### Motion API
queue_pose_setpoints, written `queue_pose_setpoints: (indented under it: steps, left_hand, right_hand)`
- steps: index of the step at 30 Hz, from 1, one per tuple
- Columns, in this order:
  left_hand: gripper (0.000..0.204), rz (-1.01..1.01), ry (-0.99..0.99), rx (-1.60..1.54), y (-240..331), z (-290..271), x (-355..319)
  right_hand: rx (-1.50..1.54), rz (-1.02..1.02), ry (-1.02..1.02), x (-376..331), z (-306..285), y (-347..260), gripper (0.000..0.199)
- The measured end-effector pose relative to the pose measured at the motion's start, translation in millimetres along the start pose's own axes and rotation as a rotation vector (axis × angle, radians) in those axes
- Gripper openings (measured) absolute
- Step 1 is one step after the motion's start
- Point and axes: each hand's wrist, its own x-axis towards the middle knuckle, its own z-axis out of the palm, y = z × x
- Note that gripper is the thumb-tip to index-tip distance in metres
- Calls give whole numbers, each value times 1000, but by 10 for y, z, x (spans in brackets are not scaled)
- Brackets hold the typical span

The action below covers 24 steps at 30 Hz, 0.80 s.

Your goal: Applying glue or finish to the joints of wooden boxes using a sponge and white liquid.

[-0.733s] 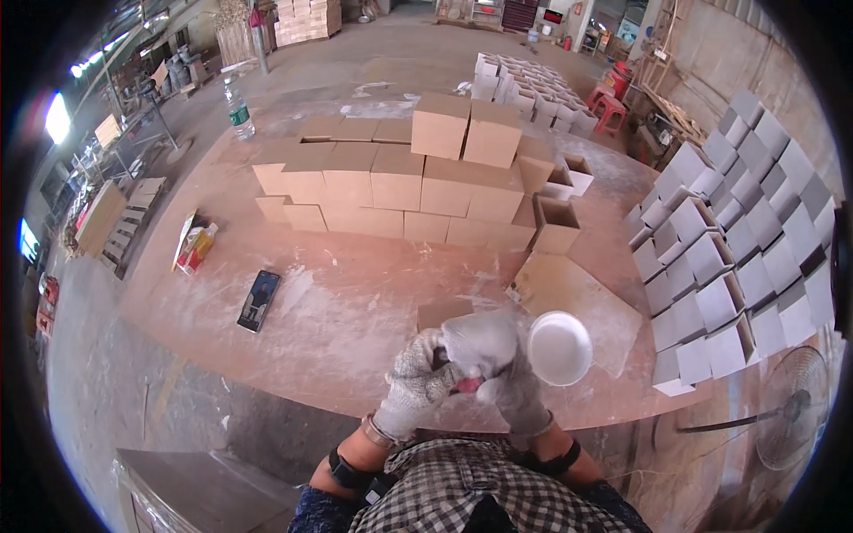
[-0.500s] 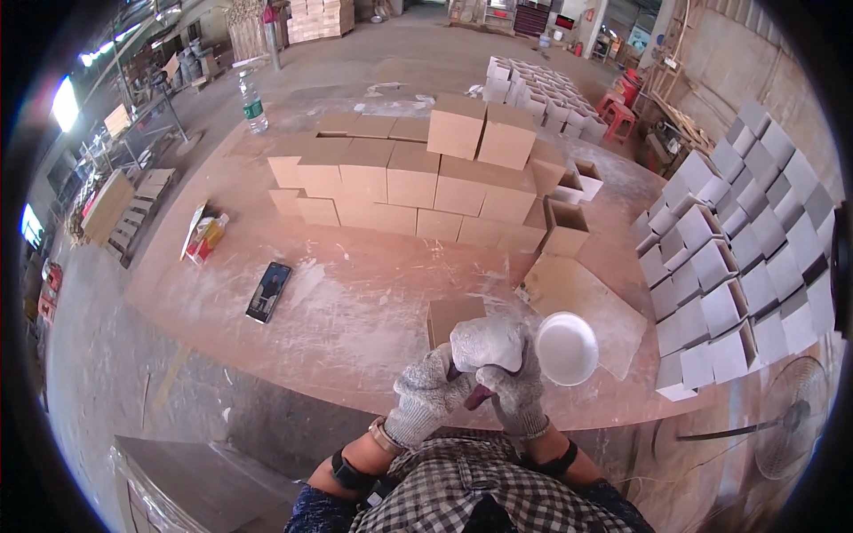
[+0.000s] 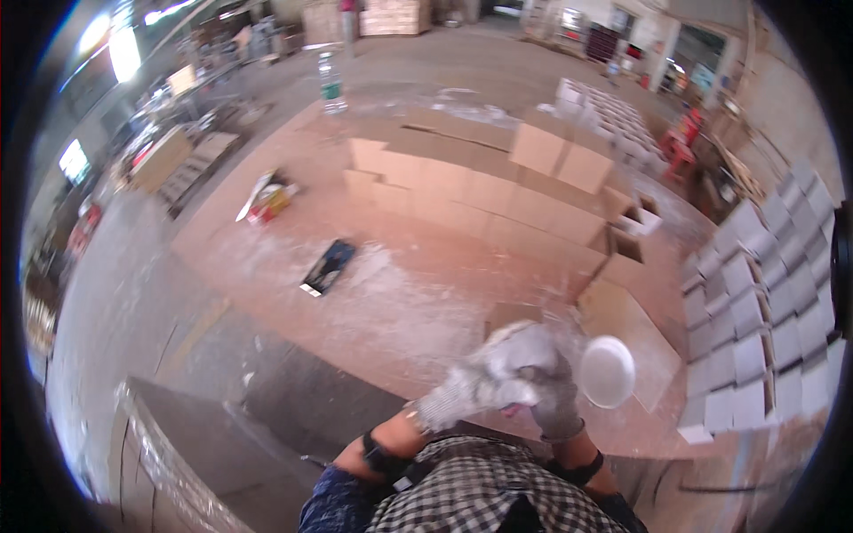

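My two gloved hands are together near the table's front edge, smeared by motion. The fingers of my left hand [image 3: 471, 377] are curled in against a pale, whitish bundle [image 3: 517, 348]; I cannot tell whether it is cloth or part of a glove. My right hand [image 3: 558, 404] is closed against the other side of it. A bit of something dark red [image 3: 511, 409] shows below the fingers. Just beyond the hands is a small brown cardboard box [image 3: 514, 315], partly hidden; whether it is touched is unclear. A white bowl [image 3: 607, 371] stands right of my right hand.
A stacked wall of brown boxes [image 3: 480, 191] crosses the table [image 3: 400, 329]. A phone [image 3: 328, 266], a red and yellow packet [image 3: 269, 206] and a bottle [image 3: 330, 84] are to the left. White boxes [image 3: 755, 311] are stacked at right. A cardboard sheet [image 3: 626, 324] lies by the bowl.
The whole view has swung, so the table and its things sit farther right in the picture. My hands stay together, pressed closer and more blurred; the brown box is still just beyond them.
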Motion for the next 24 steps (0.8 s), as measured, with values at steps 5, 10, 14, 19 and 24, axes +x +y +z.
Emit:
queue_pose_setpoints:
  steps: [5, 10, 14, 19, 24]
  left_hand:
    - [72, 7, -13, -100, 145, 231, 192]
    - [64, 508, 159, 337, 65, 194, 190]
    - [65, -121, 1052, 1317, -99, 1205, 408]
    - [67, 401, 218, 463, -309, 317, 179]
    - [62, 667, 187, 897, -259, 233, 300]
  right_hand:
    - [322, -119, -86, -26, 63, 287, 34]
    - [921, 86, -72, 4, 156, 237, 54]
    - [859, 79, -99, 12, 222, 163, 59]
    - [690, 106, -132, -61, 215, 117, 63]
    - [337, -47, 144, -80, 100, 36, 60]
